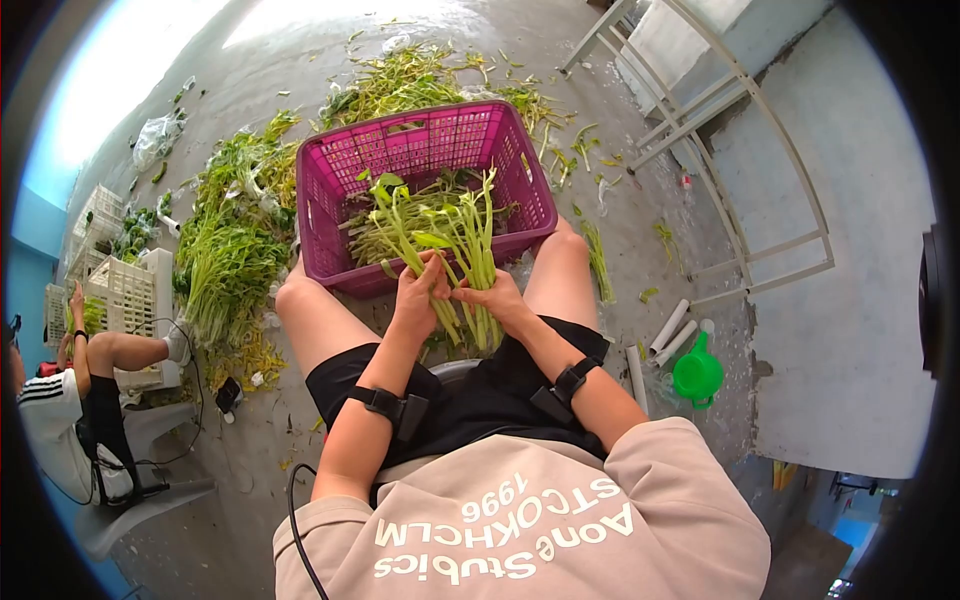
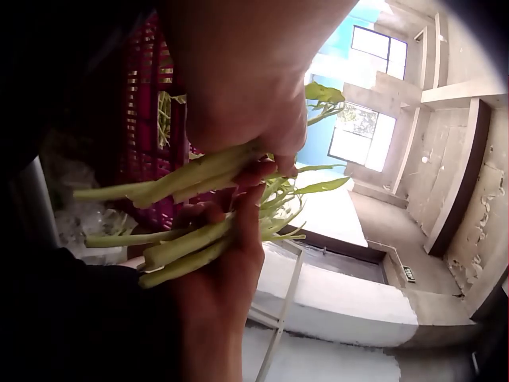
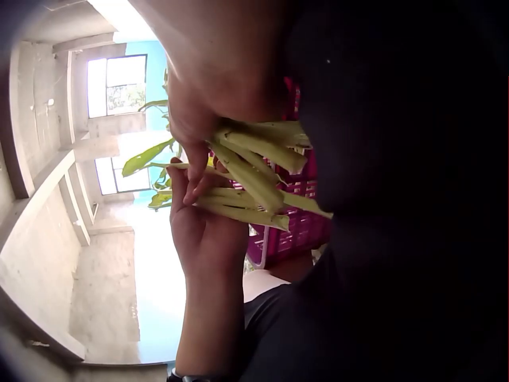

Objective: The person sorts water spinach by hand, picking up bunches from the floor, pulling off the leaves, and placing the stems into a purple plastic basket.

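Observation:
My left hand [image 1: 417, 297] grips a few thick, pale green vegetable stalks [image 1: 401, 228], their leafy tops leaning over the crate. Beside it, my right hand [image 1: 497, 298] holds a larger bunch of the same stalks [image 1: 478, 245]. The fingers of both hands meet between the bunches. In the left wrist view, the bare lower ends of the left bunch [image 2: 191, 177] stick out above those of the right bunch [image 2: 187, 251]. Beyond my knees stands a purple plastic crate [image 1: 330, 255] with more trimmed stalks [image 1: 375, 245] lying inside.
Heaps of leafy greens [image 1: 235, 265] and scraps [image 1: 395, 85] cover the floor left of and behind the crate. At right lie white pipes [image 1: 668, 325], a green watering can [image 1: 698, 373] and a metal frame [image 1: 740, 75]. Another person [image 1: 60, 410] sits at far left by white crates [image 1: 120, 290].

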Motion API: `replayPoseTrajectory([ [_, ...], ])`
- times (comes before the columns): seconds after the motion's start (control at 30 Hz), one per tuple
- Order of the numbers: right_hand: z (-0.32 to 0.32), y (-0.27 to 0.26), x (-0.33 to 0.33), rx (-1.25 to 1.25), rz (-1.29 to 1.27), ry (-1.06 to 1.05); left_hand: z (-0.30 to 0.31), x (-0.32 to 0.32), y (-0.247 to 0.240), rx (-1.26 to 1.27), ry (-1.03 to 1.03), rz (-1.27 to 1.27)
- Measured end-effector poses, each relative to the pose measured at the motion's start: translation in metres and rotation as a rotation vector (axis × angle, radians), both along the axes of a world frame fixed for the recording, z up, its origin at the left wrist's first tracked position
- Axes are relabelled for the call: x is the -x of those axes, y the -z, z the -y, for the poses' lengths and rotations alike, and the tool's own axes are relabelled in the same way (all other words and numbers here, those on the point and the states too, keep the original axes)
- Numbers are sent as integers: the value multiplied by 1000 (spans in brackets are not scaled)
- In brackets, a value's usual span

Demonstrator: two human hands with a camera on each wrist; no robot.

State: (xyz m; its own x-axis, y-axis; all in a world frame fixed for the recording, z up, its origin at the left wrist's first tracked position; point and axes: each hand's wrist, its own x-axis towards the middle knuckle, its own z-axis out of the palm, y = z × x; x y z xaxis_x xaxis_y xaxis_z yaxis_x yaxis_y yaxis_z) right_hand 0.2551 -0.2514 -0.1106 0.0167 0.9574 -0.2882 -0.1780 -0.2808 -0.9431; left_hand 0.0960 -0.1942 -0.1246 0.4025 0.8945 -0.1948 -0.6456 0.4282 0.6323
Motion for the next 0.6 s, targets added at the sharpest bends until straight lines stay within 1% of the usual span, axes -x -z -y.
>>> replayPoseTrajectory([
  [0.03, 0, -2, -1, -2, 26, -43, -1, 1, 1, 27, -18, 42],
  [0.07, 0, 0, 0, -3, 26, -41, -2, 3, 2, 26, -17, 42],
  [0.13, 1, 5, 4, -6, 41, -109, -4, 6, 4, -8, 30, 43],
  [0.17, 2, 8, 8, -50, -25, -104, -3, 6, 6, -8, 30, 43],
  [0.2, 2, 10, 6, -51, -25, -106, -2, 6, 7, -10, 19, 0],
  [0.27, 0, 9, 1, 151, -96, -27, -3, 7, 3, -14, 6, -43],
  [0.3, 0, 8, -4, 207, -228, 31, -5, 9, 1, 37, 48, -17],
  [0.33, 0, 6, -8, 208, -228, 31, -6, 10, -2, 89, 91, 8],
  [0.4, 0, 4, -14, 150, -342, 202, -4, 9, -6, 106, 107, -6],
  [0.43, 0, -3, -15, 146, -373, 251, -4, 7, -6, 123, 121, -19],
  [0.47, 0, -1, -16, 146, -374, 255, -3, 5, -5, 123, 124, -20],
  [0.53, 0, 5, -19, 78, -390, 261, 0, 2, -1, -3, 178, -310],
  [0.6, 0, 9, -17, 56, -387, 257, 2, 1, 3, -28, 221, -321],
])
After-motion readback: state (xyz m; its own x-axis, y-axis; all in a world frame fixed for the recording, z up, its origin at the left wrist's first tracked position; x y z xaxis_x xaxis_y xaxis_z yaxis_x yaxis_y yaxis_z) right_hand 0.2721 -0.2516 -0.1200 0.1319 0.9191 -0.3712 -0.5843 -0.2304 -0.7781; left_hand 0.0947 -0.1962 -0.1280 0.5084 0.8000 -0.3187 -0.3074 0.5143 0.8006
